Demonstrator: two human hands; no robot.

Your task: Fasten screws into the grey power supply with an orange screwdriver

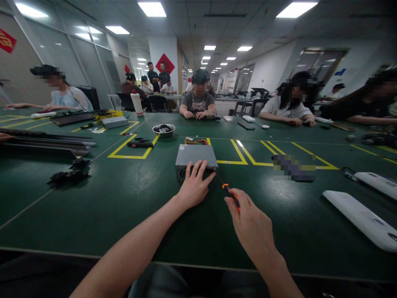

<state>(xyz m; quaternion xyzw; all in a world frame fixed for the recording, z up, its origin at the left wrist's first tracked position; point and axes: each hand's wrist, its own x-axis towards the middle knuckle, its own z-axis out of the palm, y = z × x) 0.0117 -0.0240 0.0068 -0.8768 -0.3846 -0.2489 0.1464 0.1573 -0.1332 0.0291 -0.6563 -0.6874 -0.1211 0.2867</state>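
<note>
— Where are your hands?

— My left hand (194, 188) lies open, fingers spread on the near edge of the grey metal box (196, 160) at the centre of the frame. My right hand (248, 223) is closed round the orange-and-black screwdriver (231, 193), just right of the box, its thin shaft pointing toward the box's near right corner.

— What lies around it on the worktop (130, 215)?

— Behind the box, a bundle of coloured wires (196, 141); farther back and left, a metal bowl (163, 130) with dark parts and a black tool (140, 144) on the yellow tape lines (130, 150). At the left edge, long dark rails (46, 142) and black clumps of small parts (68, 176). Lower right, two white panels (361, 219).

— Anything between your hands and the box?

— Nothing; the green surface in front of it is bare. Other people sit along the far side, well apart, busy at their own places.
</note>
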